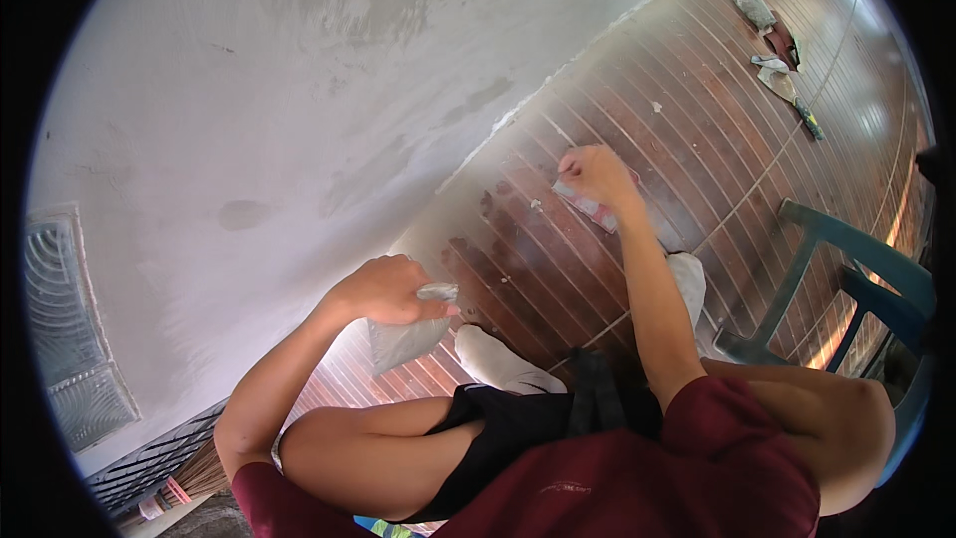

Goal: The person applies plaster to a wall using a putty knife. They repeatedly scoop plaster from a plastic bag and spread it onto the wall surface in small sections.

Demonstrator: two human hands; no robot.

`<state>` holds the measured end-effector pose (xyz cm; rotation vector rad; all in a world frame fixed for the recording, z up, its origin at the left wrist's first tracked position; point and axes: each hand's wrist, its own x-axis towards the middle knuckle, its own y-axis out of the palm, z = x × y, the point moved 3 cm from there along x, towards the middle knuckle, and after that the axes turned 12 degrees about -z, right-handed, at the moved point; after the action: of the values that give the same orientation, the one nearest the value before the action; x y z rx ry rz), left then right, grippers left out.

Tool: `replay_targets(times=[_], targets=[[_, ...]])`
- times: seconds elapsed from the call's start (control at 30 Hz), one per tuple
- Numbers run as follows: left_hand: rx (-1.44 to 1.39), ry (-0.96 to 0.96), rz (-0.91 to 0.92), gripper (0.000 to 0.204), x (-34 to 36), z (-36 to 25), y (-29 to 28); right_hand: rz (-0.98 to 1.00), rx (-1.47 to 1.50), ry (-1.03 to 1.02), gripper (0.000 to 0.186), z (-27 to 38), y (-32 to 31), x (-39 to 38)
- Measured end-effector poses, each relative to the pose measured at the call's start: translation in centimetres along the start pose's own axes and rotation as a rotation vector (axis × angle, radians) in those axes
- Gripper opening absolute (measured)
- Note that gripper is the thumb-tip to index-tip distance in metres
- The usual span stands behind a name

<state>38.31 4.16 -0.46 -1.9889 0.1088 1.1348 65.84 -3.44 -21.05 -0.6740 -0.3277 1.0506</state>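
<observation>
My left hand [383,291] is closed near the foot of the wall. From it hangs a pale grey bag [406,342], its gathered neck poking out between thumb and fingers. What the bag contains cannot be made out. Farther out to the right, my right hand [600,177] is curled over the floor beside a flat red-and-white packet [588,207]. The fingers seem closed on the packet's upper edge, and the hand covers part of it.
A grey plastered wall [249,120] rises on the left, with a patterned glass panel [75,319] in it. Brown striped floor tiles [558,279] carry pale dust. A scraper [792,95] and scraps [772,25] lie far right. A green chair [797,279] stands at right; a broom [189,483] is lower left.
</observation>
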Motion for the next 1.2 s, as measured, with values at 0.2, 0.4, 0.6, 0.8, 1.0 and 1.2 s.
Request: replay_targets(times=[0.2, 0.4, 0.6, 0.8, 1.0, 1.2], targets=[[-0.092, 0.080, -0.092, 0.048, 0.8, 0.5, 3.4, 0.042, -0.249, -0.001, 0.024, 2.7, 2.8, -2.8], [-0.081, 0.117, -0.111, 0.047, 0.9, 1.5, 5.1, -0.037, -0.309, 0.111, 0.032, 4.2, 3.8, -3.7], [-0.070, 0.161, -0.150, 0.048, 1.1, 1.8, 5.5, -0.086, -0.362, 0.190, 0.029, 4.4, 5.0, -4.2], [-0.058, 0.153, -0.097, 0.047, 1.0, 1.7, 5.0, -0.110, -0.308, 0.162, 0.028, 4.1, 5.4, -4.3], [-0.060, 0.178, -0.108, 0.045, 1.1, 1.7, 5.1, -0.214, -0.200, 0.148, 0.026, 4.2, 5.6, -4.8], [-0.060, 0.200, -0.129, 0.044, 1.3, 1.8, 5.5, -0.212, -0.100, 0.175, 0.028, 3.7, 5.2, -4.7]])
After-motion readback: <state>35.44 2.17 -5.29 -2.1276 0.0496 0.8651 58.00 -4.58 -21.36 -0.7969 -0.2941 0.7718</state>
